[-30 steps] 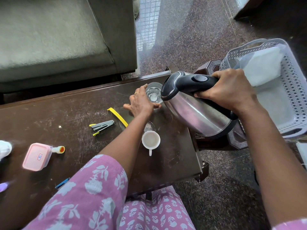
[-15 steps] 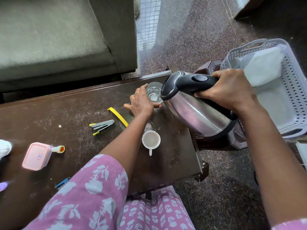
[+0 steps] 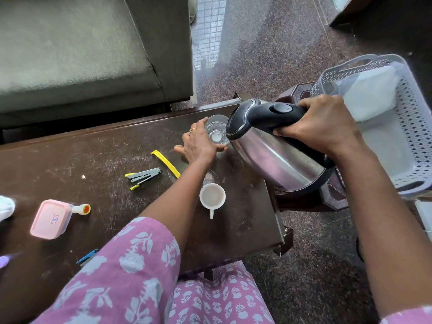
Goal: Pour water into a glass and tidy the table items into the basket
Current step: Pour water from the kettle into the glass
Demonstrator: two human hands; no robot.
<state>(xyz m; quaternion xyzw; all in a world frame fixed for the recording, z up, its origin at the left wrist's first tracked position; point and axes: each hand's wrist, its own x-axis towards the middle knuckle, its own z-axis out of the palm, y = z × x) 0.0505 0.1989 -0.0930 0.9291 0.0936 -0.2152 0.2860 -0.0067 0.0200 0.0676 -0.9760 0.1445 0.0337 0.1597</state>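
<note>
Right hand (image 3: 325,127) grips the kettle (image 3: 275,157) handle, tilting it over the glass (image 3: 216,132); left hand (image 3: 198,146) cups the glass.

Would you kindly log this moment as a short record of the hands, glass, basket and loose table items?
right hand: grips the handle of the kettle, which is tilted toward the glass
left hand: holds the glass on the table
basket: right of the table, white packet inside
loose items: stapler, yellow strip, white cup, pink box
</note>
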